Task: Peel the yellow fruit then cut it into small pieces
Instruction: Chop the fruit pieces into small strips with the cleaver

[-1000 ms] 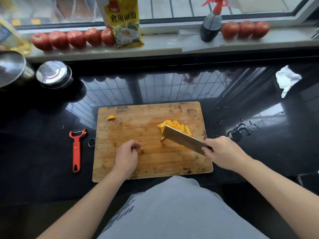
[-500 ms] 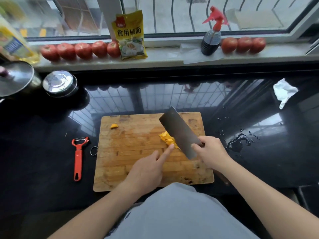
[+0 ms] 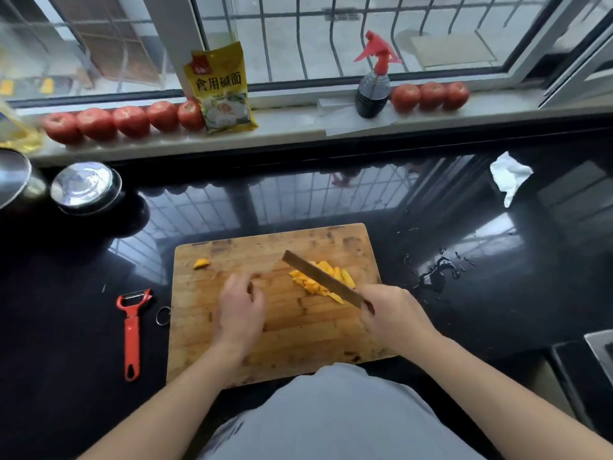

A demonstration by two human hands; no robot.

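Note:
A pile of yellow fruit strips (image 3: pixel 315 283) lies on the right half of the wooden cutting board (image 3: pixel 298 330). My right hand (image 3: pixel 393 318) grips the handle of a cleaver (image 3: pixel 318 278), whose blade lies edge-down across the pile, pointing up and left. My left hand (image 3: pixel 240 312) hovers over the middle of the board, left of the pile, fingers loosely curled and holding nothing; it looks motion-blurred. One stray yellow piece (image 3: pixel 201 263) sits near the board's far left corner.
A red peeler (image 3: pixel 132 330) lies on the black counter left of the board. Two steel pots with lids (image 3: pixel 84 187) stand at far left. Water drops (image 3: pixel 436 277) and a crumpled tissue (image 3: pixel 509 175) are to the right. Tomatoes (image 3: pixel 129 122), a yellow packet (image 3: pixel 222 88) and a spray bottle (image 3: pixel 373 84) line the sill.
The cleaver, held raised with its flat side showing, has come down across the pile. My left hand has pulled back from the fruit to the board's middle and curled its fingers.

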